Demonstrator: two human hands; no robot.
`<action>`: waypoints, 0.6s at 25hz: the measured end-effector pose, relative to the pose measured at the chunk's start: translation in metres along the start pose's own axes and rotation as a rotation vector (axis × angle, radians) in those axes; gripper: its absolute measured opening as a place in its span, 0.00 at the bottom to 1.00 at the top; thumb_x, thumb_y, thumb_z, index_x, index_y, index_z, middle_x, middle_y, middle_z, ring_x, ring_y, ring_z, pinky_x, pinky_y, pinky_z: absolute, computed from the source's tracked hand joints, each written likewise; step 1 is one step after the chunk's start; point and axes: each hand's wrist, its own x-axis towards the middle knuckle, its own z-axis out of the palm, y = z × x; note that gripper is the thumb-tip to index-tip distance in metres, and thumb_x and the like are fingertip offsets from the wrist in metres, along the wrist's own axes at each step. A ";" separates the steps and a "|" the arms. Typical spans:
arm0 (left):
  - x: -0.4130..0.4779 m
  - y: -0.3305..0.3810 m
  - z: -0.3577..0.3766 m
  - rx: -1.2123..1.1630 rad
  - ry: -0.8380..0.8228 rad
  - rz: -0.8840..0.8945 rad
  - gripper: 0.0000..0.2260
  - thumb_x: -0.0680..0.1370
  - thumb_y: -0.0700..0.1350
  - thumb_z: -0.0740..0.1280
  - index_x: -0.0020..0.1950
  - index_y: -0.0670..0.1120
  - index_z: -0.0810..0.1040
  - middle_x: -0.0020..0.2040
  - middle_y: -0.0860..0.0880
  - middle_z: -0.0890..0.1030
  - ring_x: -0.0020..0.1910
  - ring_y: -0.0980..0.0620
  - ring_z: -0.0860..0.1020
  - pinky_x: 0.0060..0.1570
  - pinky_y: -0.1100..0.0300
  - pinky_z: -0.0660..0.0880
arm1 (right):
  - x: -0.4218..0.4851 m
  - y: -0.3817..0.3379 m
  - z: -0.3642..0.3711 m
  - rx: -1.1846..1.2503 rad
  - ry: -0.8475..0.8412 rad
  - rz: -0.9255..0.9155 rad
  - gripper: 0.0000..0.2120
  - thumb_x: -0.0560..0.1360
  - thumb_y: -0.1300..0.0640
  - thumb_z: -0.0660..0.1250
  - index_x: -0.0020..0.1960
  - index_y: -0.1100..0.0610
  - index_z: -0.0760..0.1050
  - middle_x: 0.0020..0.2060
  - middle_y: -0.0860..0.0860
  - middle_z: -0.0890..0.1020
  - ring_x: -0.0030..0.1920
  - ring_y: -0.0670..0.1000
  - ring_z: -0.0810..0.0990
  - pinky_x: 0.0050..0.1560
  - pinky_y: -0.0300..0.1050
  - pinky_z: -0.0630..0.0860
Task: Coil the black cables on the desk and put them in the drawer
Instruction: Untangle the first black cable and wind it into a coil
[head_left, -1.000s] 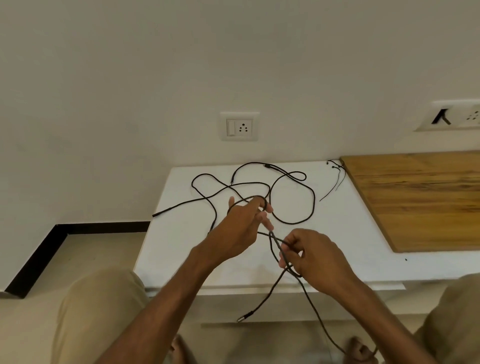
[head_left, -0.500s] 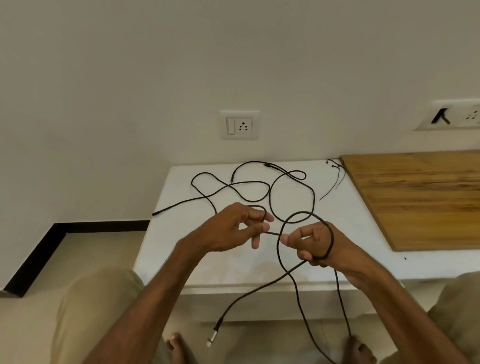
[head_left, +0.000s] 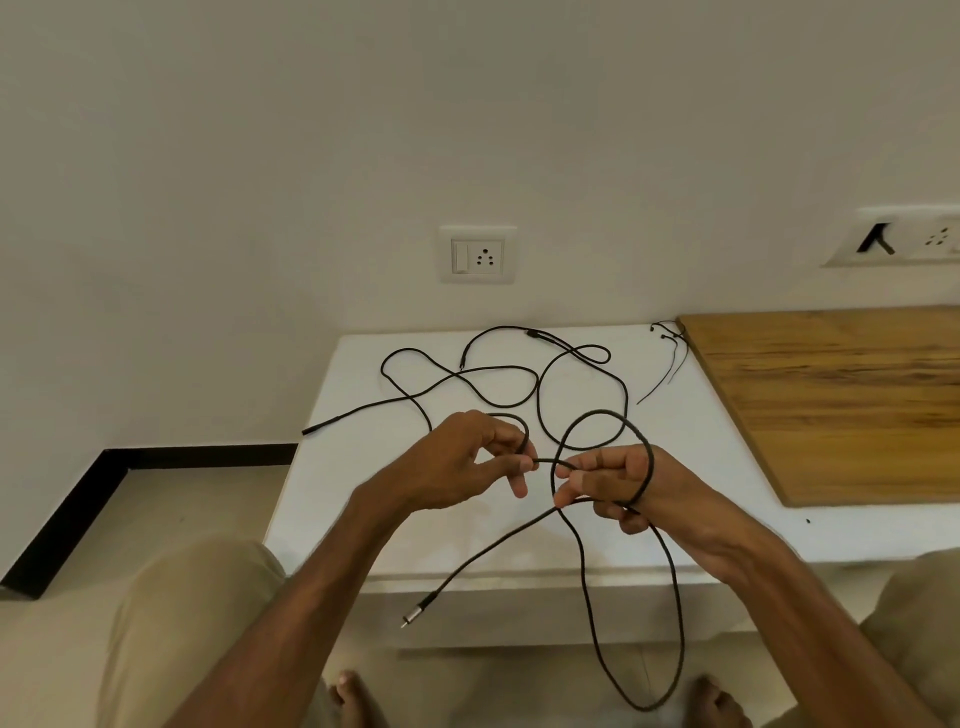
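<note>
Both hands are up in front of me over the near edge of the tabletop (head_left: 363, 493). My left hand (head_left: 467, 462) pinches a black cable (head_left: 597, 413) between thumb and fingertips, the other fingers curled. My right hand (head_left: 618, 483) pinches the same cable just beside it, with a short straight run stretched between the two.

Behind everything stands a plain pale wall (head_left: 467, 104). The white tabletop sits against it, and a wooden board (head_left: 831, 405) lies on its right part. My knees in tan trousers (head_left: 182, 597) frame the bottom corners, and my bare feet (head_left: 353, 691) rest on the floor below.

From my right hand the black cable rises in a round loop, comes down across the back of that hand near the wrist, and drops in a long hanging loop between my feet. Its free end slants down to the left in front of the tabletop's edge and finishes in a small metal plug (head_left: 413, 616).

More loose cable (head_left: 540, 405) sprawls in open curves on the tabletop behind my hands; I cannot tell whether it is one piece with the cable I hold. Two thin wires (head_left: 670, 364) lie beside the board. A socket (head_left: 478, 254) is on the wall, and another socket plate (head_left: 904, 241) to the right.
</note>
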 end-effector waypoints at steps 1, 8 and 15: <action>0.000 -0.002 0.002 -0.011 0.010 -0.015 0.09 0.83 0.46 0.66 0.44 0.54 0.80 0.43 0.54 0.87 0.51 0.60 0.82 0.58 0.61 0.74 | 0.000 0.000 0.001 0.028 0.021 -0.008 0.10 0.79 0.51 0.69 0.54 0.55 0.85 0.49 0.54 0.88 0.31 0.47 0.70 0.30 0.36 0.64; 0.002 0.000 0.009 -0.161 -0.028 -0.036 0.08 0.84 0.42 0.63 0.49 0.44 0.81 0.41 0.51 0.85 0.34 0.57 0.79 0.37 0.65 0.76 | 0.002 0.009 -0.001 -0.235 0.181 -0.061 0.16 0.85 0.52 0.57 0.52 0.53 0.84 0.47 0.52 0.88 0.32 0.52 0.80 0.30 0.39 0.71; 0.005 0.007 0.020 -0.078 0.037 -0.046 0.10 0.84 0.45 0.63 0.44 0.47 0.78 0.37 0.56 0.83 0.39 0.47 0.81 0.44 0.46 0.78 | -0.008 -0.003 0.017 -0.117 0.037 -0.115 0.12 0.82 0.49 0.65 0.55 0.55 0.83 0.40 0.57 0.88 0.44 0.56 0.88 0.50 0.49 0.85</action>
